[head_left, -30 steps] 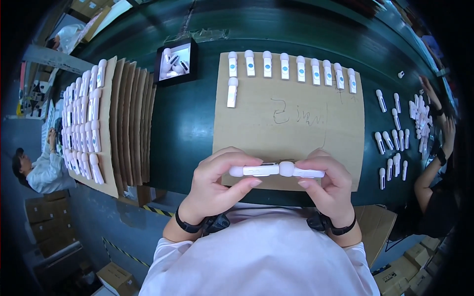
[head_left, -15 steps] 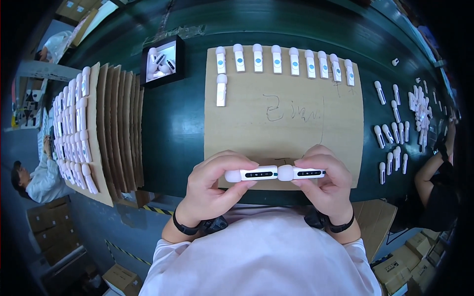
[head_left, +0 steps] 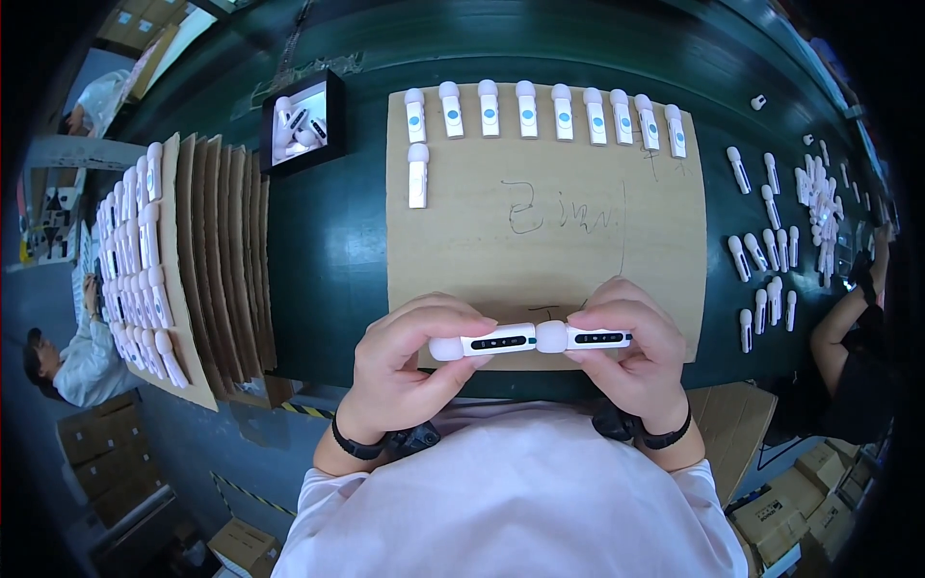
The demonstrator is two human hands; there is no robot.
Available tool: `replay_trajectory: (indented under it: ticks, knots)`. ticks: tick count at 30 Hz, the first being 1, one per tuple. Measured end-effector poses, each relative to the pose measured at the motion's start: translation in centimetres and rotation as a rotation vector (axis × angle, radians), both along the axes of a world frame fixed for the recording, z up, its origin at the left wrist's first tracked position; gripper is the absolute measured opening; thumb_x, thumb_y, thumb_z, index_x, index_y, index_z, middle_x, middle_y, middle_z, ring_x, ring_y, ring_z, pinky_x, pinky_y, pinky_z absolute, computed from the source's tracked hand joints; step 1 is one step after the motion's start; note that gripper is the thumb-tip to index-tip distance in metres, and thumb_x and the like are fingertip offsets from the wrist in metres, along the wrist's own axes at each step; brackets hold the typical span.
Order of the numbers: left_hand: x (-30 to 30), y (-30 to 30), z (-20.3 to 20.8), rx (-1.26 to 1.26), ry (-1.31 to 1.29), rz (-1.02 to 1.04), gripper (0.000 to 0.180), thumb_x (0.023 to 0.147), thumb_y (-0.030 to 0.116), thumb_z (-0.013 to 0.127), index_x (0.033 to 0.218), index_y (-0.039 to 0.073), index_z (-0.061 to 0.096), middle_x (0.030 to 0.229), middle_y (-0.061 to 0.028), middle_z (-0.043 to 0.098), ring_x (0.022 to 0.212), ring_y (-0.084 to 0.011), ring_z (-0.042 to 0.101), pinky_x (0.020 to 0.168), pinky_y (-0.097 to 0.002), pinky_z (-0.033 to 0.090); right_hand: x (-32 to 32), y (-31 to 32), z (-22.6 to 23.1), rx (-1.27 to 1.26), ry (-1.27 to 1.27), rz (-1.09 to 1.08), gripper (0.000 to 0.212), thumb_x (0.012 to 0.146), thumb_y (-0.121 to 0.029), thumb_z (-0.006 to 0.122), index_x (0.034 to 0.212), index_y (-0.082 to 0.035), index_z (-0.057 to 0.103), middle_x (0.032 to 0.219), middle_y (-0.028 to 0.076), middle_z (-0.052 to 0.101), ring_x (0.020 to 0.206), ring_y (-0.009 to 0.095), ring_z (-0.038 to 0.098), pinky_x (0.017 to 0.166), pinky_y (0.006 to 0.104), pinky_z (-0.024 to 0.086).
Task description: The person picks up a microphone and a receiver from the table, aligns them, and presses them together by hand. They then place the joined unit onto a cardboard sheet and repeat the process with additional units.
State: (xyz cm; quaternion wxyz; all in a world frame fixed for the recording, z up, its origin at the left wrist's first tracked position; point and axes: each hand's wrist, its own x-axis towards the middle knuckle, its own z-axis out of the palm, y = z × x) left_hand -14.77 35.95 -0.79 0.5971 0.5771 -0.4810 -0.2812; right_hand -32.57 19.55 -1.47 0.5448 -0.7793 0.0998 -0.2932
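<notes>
My left hand (head_left: 405, 361) pinches a small white wand massager (head_left: 501, 341) between thumb and fingers, near its round pale head. In my right hand (head_left: 636, 361) is a second wand massager (head_left: 597, 338), held the same way. Both lie level, end to end, dark button panels facing up. The right one's round head touches or nearly touches the tail of the left one. Beneath them is a flat cardboard sheet (head_left: 520, 260) with handwriting. Along its far edge stands a row of massagers (head_left: 526, 111) with blue round stickers, and one more massager (head_left: 417, 178) lies below the row's left end.
A black box (head_left: 337, 116) at the far left holds several massagers. Beside it, stacked cardboard sheets (head_left: 222, 270) carry more massagers (head_left: 140, 260). Loose ones (head_left: 771, 255) and a pile (head_left: 822, 212) lie on the green table at right. Other people sit at both sides.
The table's contents sit slightly further left in the picture. The left massager has tilted a little, its tail end higher. Both hands keep their hold.
</notes>
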Motion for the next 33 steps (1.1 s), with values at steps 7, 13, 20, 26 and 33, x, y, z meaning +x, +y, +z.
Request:
replay_trajectory:
  ticks: [7, 13, 20, 26, 33]
  knots:
    - [0.0, 0.1, 0.2, -0.003, -0.007, -0.002, 0.026, 0.075, -0.009, 0.071, 0.1, -0.004, 0.066, 0.095, -0.0154, 0.067, 0.087, -0.0216, 0.064, 0.076, -0.0294, 0.05, 0.1, 0.0, 0.0, -0.022, -0.027, 0.012, 0.028, 0.071, 0.004, 0.075, 0.097, -0.001, 0.066, 0.086, 0.009, 0.062, 0.074, 0.018, 0.056, 0.063, 0.028, 0.042]
    - [0.0, 0.0, 0.3, -0.009, -0.006, -0.005, 0.026, 0.075, -0.008, 0.071, 0.1, -0.004, 0.066, 0.095, -0.0159, 0.067, 0.087, -0.0222, 0.065, 0.075, -0.0295, 0.05, 0.0, -0.2, 0.3, -0.044, -0.041, 0.023, 0.029, 0.073, 0.006, 0.074, 0.1, -0.002, 0.067, 0.088, 0.009, 0.064, 0.075, 0.02, 0.058, 0.063, 0.0286, 0.043]
    - [-0.5, -0.6, 0.6, -0.016, -0.104, 0.076, 0.025, 0.074, -0.008, 0.069, 0.099, -0.003, 0.067, 0.095, -0.0141, 0.066, 0.087, -0.0229, 0.063, 0.079, -0.0328, 0.05, 0.1, 0.1, 0.4, 0.003, -0.089, 0.024, 0.025, 0.074, 0.007, 0.072, 0.097, -0.001, 0.065, 0.094, 0.013, 0.062, 0.08, 0.02, 0.058, 0.066, 0.0284, 0.045]
    - [-0.1, -0.9, 0.5, -0.01, -0.221, 0.032, 0.026, 0.071, -0.007, 0.069, 0.097, -0.001, 0.068, 0.095, -0.0125, 0.066, 0.092, -0.0243, 0.062, 0.089, -0.0386, 0.047, 0.2, 0.8, 0.4, 0.271, -0.2, -0.08, 0.023, 0.077, 0.01, 0.07, 0.097, -0.001, 0.067, 0.099, 0.014, 0.063, 0.084, 0.02, 0.061, 0.071, 0.028, 0.049]
    - [0.2, -1.4, -0.1, -0.061, -0.227, 0.019, 0.024, 0.071, -0.006, 0.068, 0.094, 0.002, 0.067, 0.097, -0.0112, 0.066, 0.095, -0.0243, 0.063, 0.1, -0.0449, 0.042, -0.5, 0.0, 1.7, -0.046, -0.073, -0.084, 0.025, 0.075, 0.01, 0.07, 0.098, -0.001, 0.068, 0.098, 0.014, 0.064, 0.084, 0.02, 0.062, 0.068, 0.0284, 0.048]
